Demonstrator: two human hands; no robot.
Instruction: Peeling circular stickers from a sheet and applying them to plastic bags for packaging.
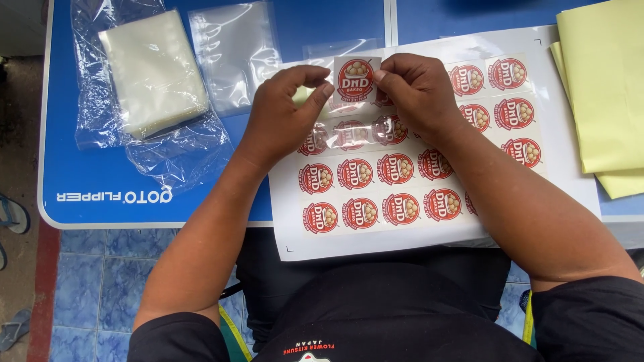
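Observation:
Both hands hold one small square sticker (356,78) with a round red emblem, lifted just above the sticker sheet. My left hand (287,114) pinches its left edge between thumb and forefinger. My right hand (417,90) pinches its right edge. Below them lies a white sheet (429,231) printed with rows of several identical round red stickers. A clear plastic pouch (335,50) lies flat under the hands, partly hidden by them.
A stack of clear pouches (154,70) in crumpled wrapping sits at the back left of the blue table (100,181). One loose clear pouch (235,53) lies beside it. Yellow paper sheets (604,87) lie at the right. Tiled floor (94,281) shows below the table edge.

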